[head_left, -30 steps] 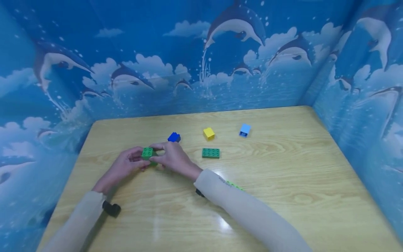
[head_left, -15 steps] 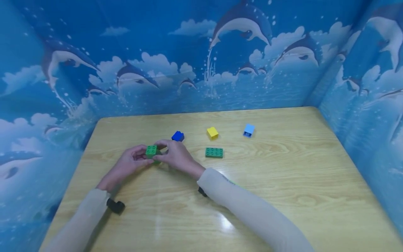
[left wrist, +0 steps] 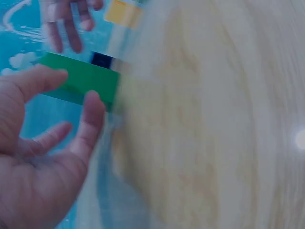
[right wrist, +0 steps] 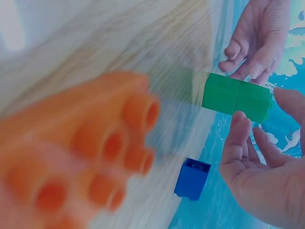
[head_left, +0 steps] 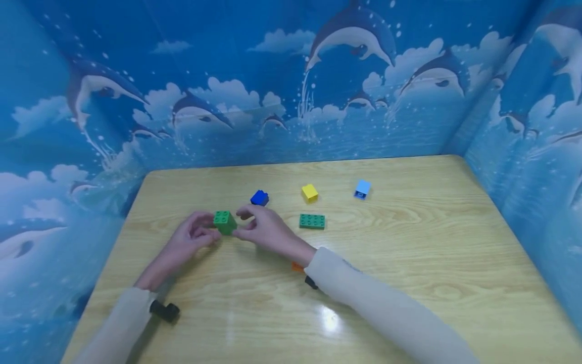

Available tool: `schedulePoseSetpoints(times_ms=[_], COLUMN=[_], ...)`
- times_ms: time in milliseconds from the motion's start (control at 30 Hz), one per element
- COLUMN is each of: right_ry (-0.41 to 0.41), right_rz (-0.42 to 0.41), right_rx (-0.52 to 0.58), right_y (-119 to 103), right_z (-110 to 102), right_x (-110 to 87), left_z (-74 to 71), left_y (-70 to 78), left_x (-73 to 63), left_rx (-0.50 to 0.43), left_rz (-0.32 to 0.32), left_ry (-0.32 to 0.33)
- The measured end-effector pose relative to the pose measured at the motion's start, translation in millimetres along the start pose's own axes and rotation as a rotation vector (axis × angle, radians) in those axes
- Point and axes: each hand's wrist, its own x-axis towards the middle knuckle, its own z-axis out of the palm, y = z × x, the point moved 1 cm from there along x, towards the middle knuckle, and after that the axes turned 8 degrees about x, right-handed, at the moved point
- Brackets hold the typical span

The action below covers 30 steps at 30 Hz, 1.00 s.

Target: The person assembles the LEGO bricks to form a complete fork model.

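Two green building bricks (head_left: 225,224), one stacked on the other, stand upright on the table between my hands. A seam between them shows in the right wrist view. On the left side of the stack is my left hand (head_left: 193,235), its fingers loosely bent, thumb and fingertips close to the bricks but not pinching them. My right hand (head_left: 268,230) is just to the right, thumb and fingers spread apart with nothing between them. Behind its fingers sits a dark blue brick (head_left: 259,198), also seen as a blue brick (right wrist: 192,180) in the right wrist view.
A yellow brick (head_left: 310,193) and a light blue brick (head_left: 362,188) lying on its side are farther back. A flat dark green brick (head_left: 312,221) lies right of my right hand. An orange brick (head_left: 297,267) is partly hidden under the right sleeve. A dolphin-print curtain surrounds the table.
My right hand has let go of the green bricks and drawn back to the right. The left fingers have loosened from them. The orange brick has come into view by the right sleeve.
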Motion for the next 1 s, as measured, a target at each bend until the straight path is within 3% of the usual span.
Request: schedulePoseSetpoints(times_ms=[133, 333, 467, 667, 1000], right_ry=[-0.008, 0.006, 0.023, 0.069, 0.168], right_rz=[-0.016, -0.025, -0.052, -0.052, -0.075], right_rx=[-0.013, -0.013, -0.020, -0.041, -0.075], right_y=[0, -4, -5, -3, 10], right_z=[-10, -29, -42, -64, -79], right_x=[-9.5, -29.2, -45.9, -68.7, -107.1], left_z=[0.0, 13.0, 26.9, 52.3, 92.0], left_y=[6.1, 14.8, 23.2, 38.1, 54.8], left_x=[-13.2, -27.7, -31.6, -28.6, -18.8], left_rx=[0.044, 0.145, 0.185, 0.167, 0.153], left_rz=[-0.036, -0.057, -0.091, -0.041, -0.044], left_ry=[0.007, -0.090, -0.143, -0.228, -0.163])
